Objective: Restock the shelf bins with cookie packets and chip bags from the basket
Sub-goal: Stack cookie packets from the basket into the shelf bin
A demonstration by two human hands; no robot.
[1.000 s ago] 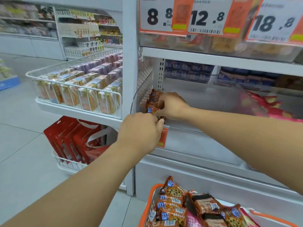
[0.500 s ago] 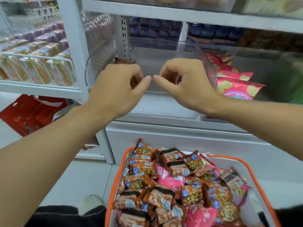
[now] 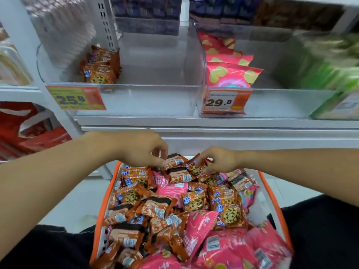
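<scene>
An orange-rimmed basket (image 3: 112,184) at my lap is heaped with orange cookie packets (image 3: 194,202) and pink chip bags (image 3: 223,247). My left hand (image 3: 142,150) hovers over the basket's far end, fingers curled, thumb and fingertips pinching the edge of a cookie packet (image 3: 173,162). My right hand (image 3: 220,160) is beside it, fingers curled round another cookie packet (image 3: 195,168). On the shelf above, a clear bin (image 3: 151,98) holds a short row of cookie packets (image 3: 100,68) at its left. The neighbouring bin (image 3: 281,101) holds pink chip bags (image 3: 230,74).
Orange price tags 25.8 (image 3: 75,98) and 29.8 (image 3: 225,101) hang on the bin fronts. Blurred green bags (image 3: 334,74) fill the far right. Red bags (image 3: 29,131) sit low at the left. A white shelf ledge (image 3: 213,125) juts between bins and basket.
Both hands have come down from the left shelf bin to the basket's far end and closed on cookie packets. My view has tilted down.
</scene>
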